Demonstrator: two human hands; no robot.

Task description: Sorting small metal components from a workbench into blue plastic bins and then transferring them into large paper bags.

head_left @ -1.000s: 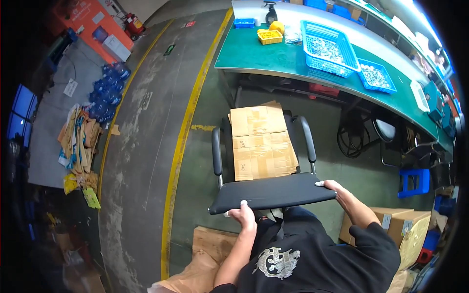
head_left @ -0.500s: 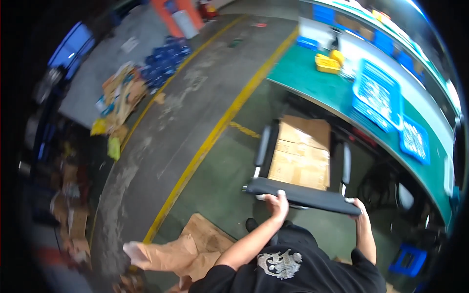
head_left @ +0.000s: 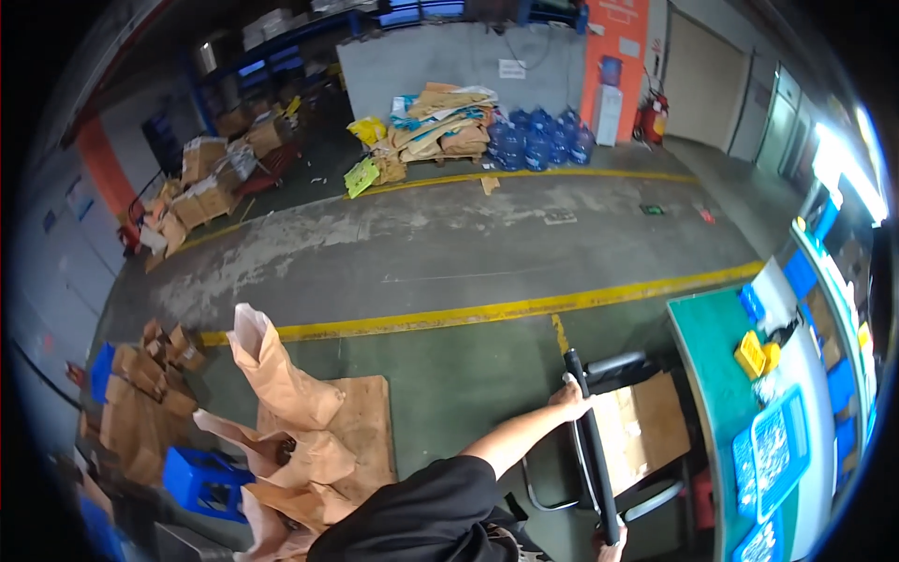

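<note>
Your left hand (head_left: 568,401) grips the black chair backrest (head_left: 592,459) beside the worktop (head_left: 695,328); right hand (head_left: 613,545) looks clasped on too, partly cropped. Hold both ends evenly so the cardboard (head_left: 667,426) won't slide.

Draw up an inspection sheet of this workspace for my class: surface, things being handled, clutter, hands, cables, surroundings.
Surface: green bench at the right, bearing blue baskets of small pale pieces and a yellow basket.
Things handled: black chair backrest; brown cardboard lies on the seat.
Clutter: brown paper bags and a blue stool on the left.
Hands: left hand grips the backrest's far end; right hand holds the near end, partly cut off by the picture edge.
Cables: nothing seen around the chair.
Surroundings: blue water bottles beside a loose cardboard pile; yellow floor line.
</note>
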